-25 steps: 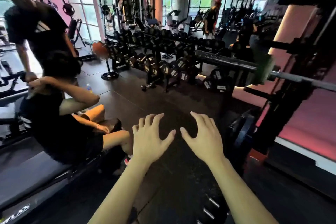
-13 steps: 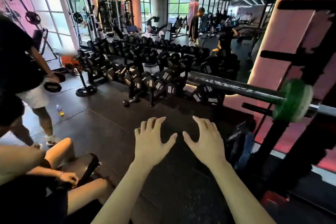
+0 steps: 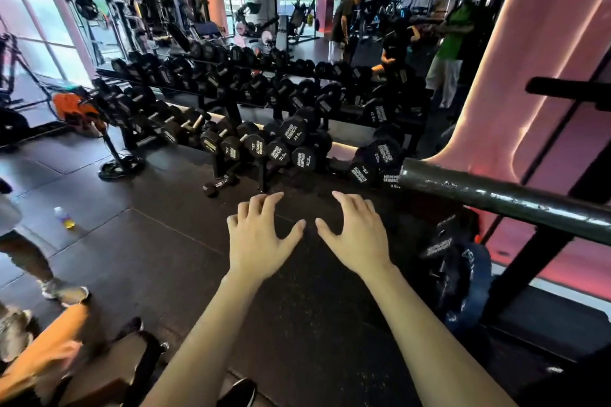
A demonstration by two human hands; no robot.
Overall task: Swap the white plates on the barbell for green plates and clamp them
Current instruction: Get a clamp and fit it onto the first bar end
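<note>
Barbell [image 3: 502, 198] sleeve end is bare at right; my left hand [image 3: 258, 241] and right hand [image 3: 358, 238] hover spread, holding nothing, presumably between plates.

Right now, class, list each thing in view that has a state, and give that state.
Left hand: open, fingers spread, holding nothing.
Right hand: open, fingers spread, holding nothing.
Barbell sleeve: bare where visible, no plate or clamp.
Drink bottle: upright on floor.
Loose dumbbell: lying on floor beside rack.
</note>
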